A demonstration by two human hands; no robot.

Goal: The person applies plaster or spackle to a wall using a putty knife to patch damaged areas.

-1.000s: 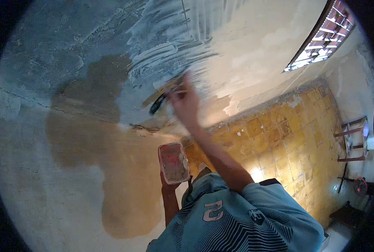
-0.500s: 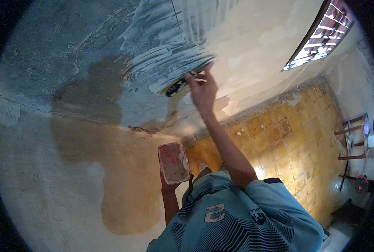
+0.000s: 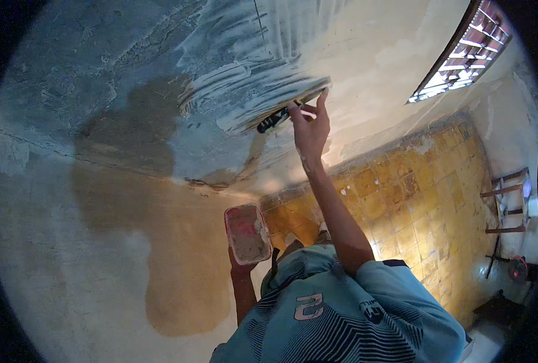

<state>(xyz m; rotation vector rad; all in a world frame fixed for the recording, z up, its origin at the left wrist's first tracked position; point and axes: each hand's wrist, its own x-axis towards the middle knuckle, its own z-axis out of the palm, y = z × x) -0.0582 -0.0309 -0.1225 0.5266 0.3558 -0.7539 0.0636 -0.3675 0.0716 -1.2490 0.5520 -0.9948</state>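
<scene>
My right hand (image 3: 312,124) grips a wide flat putty knife (image 3: 276,119) with a black handle, its blade pressed on or very close to the wall (image 3: 214,36), among streaky white strokes of filler. My left hand (image 3: 241,261) holds a rectangular plastic tub (image 3: 247,233) with a red, filler-smeared rim and greyish residue inside, down by my body and beside the lower wall. Its fingers are mostly hidden under the tub. A crack runs along the rough grey plaster to the left of the strokes.
A barred window (image 3: 459,54) is at the upper right. Below are worn yellow floor tiles (image 3: 402,193). Along the right wall stand a wooden chair-like frame (image 3: 502,190), a fan with a red ring (image 3: 517,269) and a dark object (image 3: 498,308). My feet show beside the tub.
My right hand has moved up and to the right with the putty knife, along the streaked patch. My left hand and the tub have shifted only slightly to the left.
</scene>
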